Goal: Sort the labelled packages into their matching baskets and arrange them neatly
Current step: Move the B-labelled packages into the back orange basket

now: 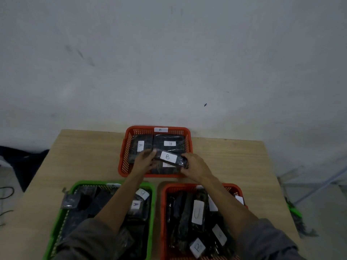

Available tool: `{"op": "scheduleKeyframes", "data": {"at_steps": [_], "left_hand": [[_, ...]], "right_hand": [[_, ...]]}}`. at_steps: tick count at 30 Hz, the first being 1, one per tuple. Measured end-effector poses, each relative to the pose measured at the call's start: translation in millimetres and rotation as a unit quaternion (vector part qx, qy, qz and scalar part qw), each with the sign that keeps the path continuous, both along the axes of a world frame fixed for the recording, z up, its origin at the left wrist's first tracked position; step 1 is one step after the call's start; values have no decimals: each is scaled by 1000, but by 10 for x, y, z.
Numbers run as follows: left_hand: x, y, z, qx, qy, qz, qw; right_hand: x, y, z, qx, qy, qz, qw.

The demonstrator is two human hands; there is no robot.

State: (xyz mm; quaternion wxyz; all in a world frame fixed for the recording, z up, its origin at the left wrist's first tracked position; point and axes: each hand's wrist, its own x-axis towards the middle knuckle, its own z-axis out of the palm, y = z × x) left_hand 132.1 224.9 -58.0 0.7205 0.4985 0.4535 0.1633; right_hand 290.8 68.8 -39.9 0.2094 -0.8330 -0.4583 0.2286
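So, head view: left hand (143, 160) and right hand (196, 166) each closed on one end of black B-labelled package (170, 158), held tilted over far red basket (124, 147) tagged B. Two B packages (169, 143) flat behind it, one partly hidden beneath. Forearms cross green basket (58, 220) and near red basket (163, 212), covering some contents. Wooden table (234, 160) against wall.
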Motion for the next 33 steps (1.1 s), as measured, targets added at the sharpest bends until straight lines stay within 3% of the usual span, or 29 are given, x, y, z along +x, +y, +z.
{"op": "scheduleKeyframes", "data": {"at_steps": [4,10,18,20,25,33], "left_hand": [[154,325,-146,-4,27,-36,999],[697,700,-348,-64,60,13,996],[1243,1010,-655,-88,84,29,992],[1293,1060,-718,-55,106,18,993],[1267,1091,-769,214,211,-42,953],[1213,1111,-809,272,185,-109,938]], "right_hand": [[211,321,-53,-33,-1,-2,999],[413,728,-173,-63,-13,-73,995],[510,997,-489,-122,-39,-31,991],[545,1069,-563,-126,-63,-18,990],[601,1236,-711,-142,-80,6,987],[673,1329,-756,-144,-62,-3,988]]}}
